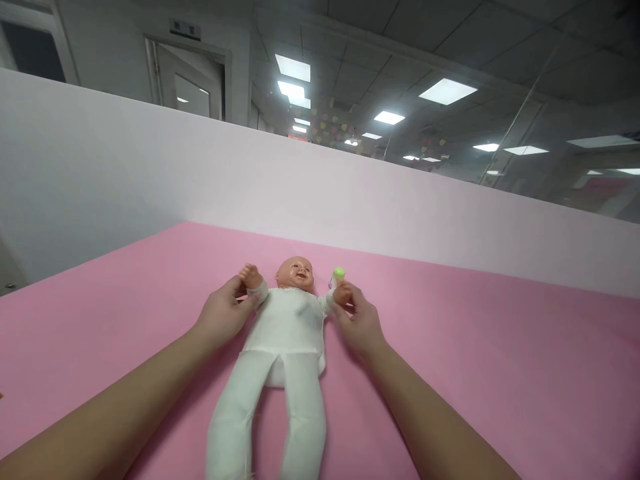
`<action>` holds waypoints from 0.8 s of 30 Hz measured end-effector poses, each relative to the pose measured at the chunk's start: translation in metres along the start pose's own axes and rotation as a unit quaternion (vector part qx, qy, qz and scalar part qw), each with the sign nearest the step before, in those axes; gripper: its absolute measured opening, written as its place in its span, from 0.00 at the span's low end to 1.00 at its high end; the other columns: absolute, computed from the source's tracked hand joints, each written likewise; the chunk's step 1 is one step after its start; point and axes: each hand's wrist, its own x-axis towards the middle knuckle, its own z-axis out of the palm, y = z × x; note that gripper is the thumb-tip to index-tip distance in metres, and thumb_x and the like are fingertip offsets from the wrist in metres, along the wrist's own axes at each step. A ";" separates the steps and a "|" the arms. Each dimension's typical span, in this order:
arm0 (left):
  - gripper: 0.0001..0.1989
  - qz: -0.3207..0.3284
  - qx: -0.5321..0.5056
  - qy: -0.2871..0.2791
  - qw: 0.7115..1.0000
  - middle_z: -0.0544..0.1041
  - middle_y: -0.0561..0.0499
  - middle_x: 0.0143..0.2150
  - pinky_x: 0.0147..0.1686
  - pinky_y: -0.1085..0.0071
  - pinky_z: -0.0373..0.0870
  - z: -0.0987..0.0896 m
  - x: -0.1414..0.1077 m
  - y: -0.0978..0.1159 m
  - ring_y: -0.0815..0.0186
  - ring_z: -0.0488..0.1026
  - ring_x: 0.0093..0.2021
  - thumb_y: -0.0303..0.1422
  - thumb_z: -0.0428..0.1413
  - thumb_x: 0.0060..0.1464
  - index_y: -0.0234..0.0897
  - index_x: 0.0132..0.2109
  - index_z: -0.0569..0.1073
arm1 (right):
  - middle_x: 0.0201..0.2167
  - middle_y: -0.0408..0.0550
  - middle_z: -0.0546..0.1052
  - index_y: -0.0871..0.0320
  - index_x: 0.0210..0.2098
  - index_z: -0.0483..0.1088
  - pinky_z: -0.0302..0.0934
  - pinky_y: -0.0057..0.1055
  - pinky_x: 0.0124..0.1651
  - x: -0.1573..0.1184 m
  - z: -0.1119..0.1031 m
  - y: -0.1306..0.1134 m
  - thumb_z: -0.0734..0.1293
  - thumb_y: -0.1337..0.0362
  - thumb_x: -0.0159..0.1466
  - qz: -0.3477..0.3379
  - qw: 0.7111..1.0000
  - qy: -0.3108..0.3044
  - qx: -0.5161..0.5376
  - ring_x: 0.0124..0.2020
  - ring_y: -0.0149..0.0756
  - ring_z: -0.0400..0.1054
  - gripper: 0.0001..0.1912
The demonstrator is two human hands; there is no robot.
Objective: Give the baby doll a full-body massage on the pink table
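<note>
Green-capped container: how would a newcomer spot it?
On the pink surface lies a baby doll, face up. Just beyond the right hand is the small container. Its bright green cap sets it apart from the white-clad doll.

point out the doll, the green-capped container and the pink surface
Doll (284, 333), head view: on its white cloth torso.
Green-capped container (339, 273), head view: on its cap.
Pink surface (480, 347), head view: on the part right of the doll.
</note>
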 end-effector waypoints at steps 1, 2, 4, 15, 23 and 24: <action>0.22 0.036 0.058 -0.017 0.998 0.82 0.46 0.54 0.54 0.59 0.74 0.001 -0.004 0.004 0.47 0.78 0.55 0.41 0.68 0.54 0.48 0.56 0.79 | 0.61 0.47 0.77 0.46 0.65 0.71 0.67 0.50 0.67 -0.003 0.004 -0.003 0.70 0.65 0.67 -0.045 0.997 -0.034 -0.047 0.60 0.50 0.73 0.27; 0.21 0.073 0.111 -0.039 0.990 0.82 0.47 0.54 0.55 0.59 0.73 0.001 -0.007 0.008 0.46 0.78 0.55 0.42 0.67 0.55 0.49 0.56 0.80 | 0.61 0.46 0.77 0.46 0.64 0.72 0.65 0.51 0.68 -0.006 0.008 -0.005 0.69 0.68 0.67 -0.088 0.990 -0.065 -0.092 0.61 0.49 0.72 0.27; 0.20 0.133 0.194 -0.076 0.969 0.82 0.49 0.56 0.56 0.59 0.71 0.002 -0.011 0.013 0.46 0.76 0.56 0.45 0.64 0.58 0.51 0.56 0.81 | 0.61 0.47 0.77 0.46 0.64 0.73 0.63 0.51 0.69 -0.009 0.015 -0.006 0.66 0.72 0.67 -0.162 0.965 -0.111 -0.172 0.64 0.49 0.70 0.28; 0.23 0.295 0.399 -0.160 0.853 0.78 0.43 0.61 0.62 0.49 0.63 0.008 -0.011 0.007 0.45 0.72 0.61 0.30 0.52 0.65 0.51 0.61 0.79 | 0.64 0.54 0.74 0.47 0.59 0.78 0.63 0.53 0.68 -0.013 0.021 0.002 0.68 0.71 0.69 -0.250 0.915 -0.160 -0.272 0.67 0.51 0.65 0.23; 0.21 0.285 0.416 -0.168 0.847 0.78 0.44 0.59 0.59 0.52 0.65 0.011 -0.016 0.015 0.47 0.74 0.58 0.30 0.51 0.65 0.49 0.59 0.80 | 0.65 0.54 0.73 0.49 0.58 0.79 0.62 0.54 0.70 -0.015 0.024 0.001 0.67 0.75 0.65 -0.219 0.933 -0.159 -0.237 0.67 0.52 0.65 0.25; 0.21 0.272 0.405 -0.158 0.859 0.78 0.45 0.60 0.58 0.53 0.66 0.010 -0.016 0.015 0.48 0.74 0.58 0.32 0.51 0.66 0.49 0.61 0.78 | 0.65 0.52 0.74 0.49 0.58 0.78 0.61 0.54 0.70 -0.015 0.023 0.002 0.67 0.75 0.65 -0.199 0.943 -0.153 -0.217 0.67 0.51 0.66 0.26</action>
